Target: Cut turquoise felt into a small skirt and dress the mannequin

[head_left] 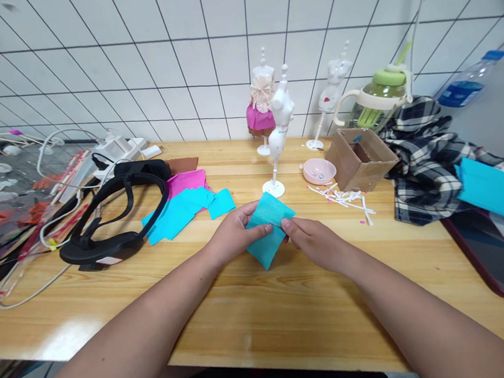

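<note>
A small folded piece of teal crepe paper (268,216) is held above the wooden table (263,317) between both hands. My left hand (233,233) grips its left edge, thumb on top and fingers curled under. My right hand (314,242) pinches its right edge near the middle. Just behind the paper stands a bare white miniature mannequin (280,133) on a round base.
More teal and pink paper sheets (187,203) lie to the left beside a black headset (113,219) and cables. Behind are a dressed mini mannequin (261,103), a pink dish (319,171), a cardboard box (359,159), paper scraps, a plaid cloth (425,156) and bottles.
</note>
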`<state>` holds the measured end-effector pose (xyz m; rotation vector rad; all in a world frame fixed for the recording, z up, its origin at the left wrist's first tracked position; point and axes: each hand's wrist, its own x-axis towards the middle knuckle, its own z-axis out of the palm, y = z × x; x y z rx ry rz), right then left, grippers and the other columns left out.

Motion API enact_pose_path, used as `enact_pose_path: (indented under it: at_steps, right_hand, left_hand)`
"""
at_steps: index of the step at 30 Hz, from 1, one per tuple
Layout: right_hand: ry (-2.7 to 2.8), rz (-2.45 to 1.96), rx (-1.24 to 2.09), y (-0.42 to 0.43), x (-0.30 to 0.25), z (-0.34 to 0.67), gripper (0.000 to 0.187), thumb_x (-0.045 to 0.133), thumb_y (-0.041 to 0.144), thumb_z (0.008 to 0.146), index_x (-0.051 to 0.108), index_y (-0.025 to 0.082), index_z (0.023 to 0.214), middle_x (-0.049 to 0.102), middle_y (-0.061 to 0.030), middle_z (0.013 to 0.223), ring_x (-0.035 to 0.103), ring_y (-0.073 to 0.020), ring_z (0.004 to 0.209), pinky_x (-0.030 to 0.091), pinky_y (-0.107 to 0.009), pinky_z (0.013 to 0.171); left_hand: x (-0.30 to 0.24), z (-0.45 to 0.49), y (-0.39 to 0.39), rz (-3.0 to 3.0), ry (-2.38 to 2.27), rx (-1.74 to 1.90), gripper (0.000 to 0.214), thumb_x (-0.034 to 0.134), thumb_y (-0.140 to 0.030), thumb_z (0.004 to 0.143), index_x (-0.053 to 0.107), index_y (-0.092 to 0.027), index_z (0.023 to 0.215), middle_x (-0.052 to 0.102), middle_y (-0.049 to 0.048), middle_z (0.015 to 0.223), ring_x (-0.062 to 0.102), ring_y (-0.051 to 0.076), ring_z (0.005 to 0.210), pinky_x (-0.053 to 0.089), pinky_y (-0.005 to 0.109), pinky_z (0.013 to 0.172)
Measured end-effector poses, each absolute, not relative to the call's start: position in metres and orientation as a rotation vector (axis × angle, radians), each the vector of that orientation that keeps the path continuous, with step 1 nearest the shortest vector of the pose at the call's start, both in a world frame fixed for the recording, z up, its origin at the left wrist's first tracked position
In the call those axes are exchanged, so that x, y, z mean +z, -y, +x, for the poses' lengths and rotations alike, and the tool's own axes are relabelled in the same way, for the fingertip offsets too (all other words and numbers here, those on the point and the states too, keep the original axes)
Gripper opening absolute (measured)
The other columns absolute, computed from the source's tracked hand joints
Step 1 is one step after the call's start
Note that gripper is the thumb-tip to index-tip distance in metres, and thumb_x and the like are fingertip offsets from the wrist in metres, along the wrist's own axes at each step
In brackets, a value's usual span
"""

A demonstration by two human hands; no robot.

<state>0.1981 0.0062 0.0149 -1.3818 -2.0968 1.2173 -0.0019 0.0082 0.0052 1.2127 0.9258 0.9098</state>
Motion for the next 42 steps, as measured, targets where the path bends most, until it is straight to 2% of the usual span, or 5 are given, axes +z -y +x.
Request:
enact_pose_path:
  at_steps: [10,20,28,35,42]
  right_hand:
    - [2.157,-1.330,1.216,-0.0089,0.0114,0.1992,0.046,0.027,0.055,0.097,0.051,0.022,0.075,0.060,-0.0026,0.076,0.053,-0.0181,0.072,0.038,-0.031,0.067]
    - [2.236,-1.321,1.167,-0.0098,0.0134,0.1977,0.044,0.026,0.052,0.098,0.041,0.023,0.068,0.054,-0.0007,0.070,0.048,-0.0163,0.066,0.033,-0.029,0.062]
    - [2.112,-1.289,1.292,-0.0103,0.0118,0.2027,0.049,0.027,0.058,0.098,0.051,0.021,0.075,0.059,-0.0008,0.076,0.052,-0.0153,0.071,0.037,-0.028,0.064]
    - [2.156,-1.327,1.229,-0.0092,0.0134,0.2005,0.049,0.029,0.057,0.098,0.057,0.021,0.080,0.063,-0.0019,0.078,0.057,-0.0165,0.074,0.039,-0.028,0.066]
    - [2.166,-1.411,1.181,-0.0068,0.0144,0.1978,0.047,0.027,0.055,0.098,0.044,0.022,0.069,0.060,-0.0020,0.074,0.053,-0.0167,0.070,0.036,-0.029,0.063]
  left_hand:
    - [0.0047,-0.0016,-0.0087,1.247,-0.959,0.915,0.044,0.079,-0.030,0.073,0.066,-0.014,0.112,0.074,0.0082,0.106,0.069,0.024,0.094,0.052,0.038,0.087]
    - [0.0041,-0.0004,-0.0080,1.250,-0.952,0.926,0.047,0.079,-0.030,0.072,0.065,-0.015,0.115,0.075,0.0069,0.102,0.069,0.024,0.094,0.054,0.036,0.085]
    - [0.0043,-0.0006,-0.0077,1.225,-0.958,0.926,0.049,0.079,-0.030,0.072,0.064,-0.015,0.116,0.076,0.0061,0.099,0.070,0.024,0.094,0.054,0.036,0.084]
    - [0.0059,-0.0004,-0.0066,1.259,-0.940,0.900,0.045,0.079,-0.032,0.073,0.065,-0.015,0.113,0.075,0.0082,0.101,0.071,0.025,0.089,0.055,0.038,0.081]
    - [0.0090,0.0015,-0.0056,1.354,-1.022,0.906,0.044,0.079,-0.031,0.072,0.067,-0.015,0.111,0.074,0.0078,0.104,0.067,0.026,0.097,0.053,0.037,0.084]
